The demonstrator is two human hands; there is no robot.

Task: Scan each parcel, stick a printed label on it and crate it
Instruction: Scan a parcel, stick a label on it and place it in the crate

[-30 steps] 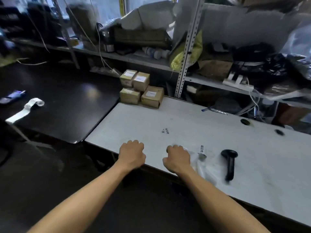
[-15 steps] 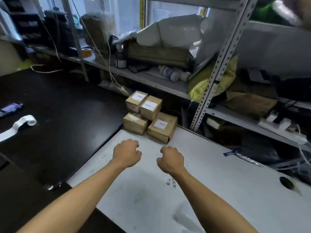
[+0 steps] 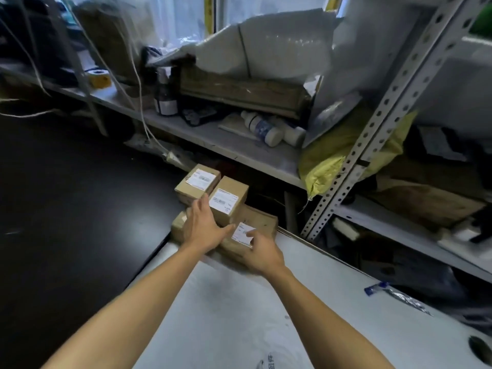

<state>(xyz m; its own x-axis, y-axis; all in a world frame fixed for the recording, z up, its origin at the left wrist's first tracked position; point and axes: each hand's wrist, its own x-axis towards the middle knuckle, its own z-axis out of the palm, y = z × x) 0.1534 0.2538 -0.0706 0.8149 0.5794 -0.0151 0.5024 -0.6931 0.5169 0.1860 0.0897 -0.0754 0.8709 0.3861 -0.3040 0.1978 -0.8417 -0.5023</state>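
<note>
Several small brown cardboard parcels with white labels are stacked at the far corner of the white table (image 3: 239,315). Two sit on top: the back left parcel (image 3: 198,182) and the parcel beside it (image 3: 229,199). My left hand (image 3: 202,227) is spread open over the lower left parcel (image 3: 177,225), fingertips reaching the upper ones. My right hand (image 3: 262,254) lies on the lower right parcel (image 3: 262,222), thumb on its label. Its fingers are blurred and hidden behind the hand.
A black table (image 3: 80,209) adjoins on the left. Just behind the parcels runs a cluttered grey shelf (image 3: 226,145) with bottles (image 3: 266,129) and a yellow bag (image 3: 332,155), held by a perforated metal post (image 3: 372,134). A blue-tipped plastic wrapper (image 3: 394,294) lies on the white table.
Both hands were fists short of the parcels. They have moved forward onto the stack, and the left hand has opened. The view has closed in on the parcels.
</note>
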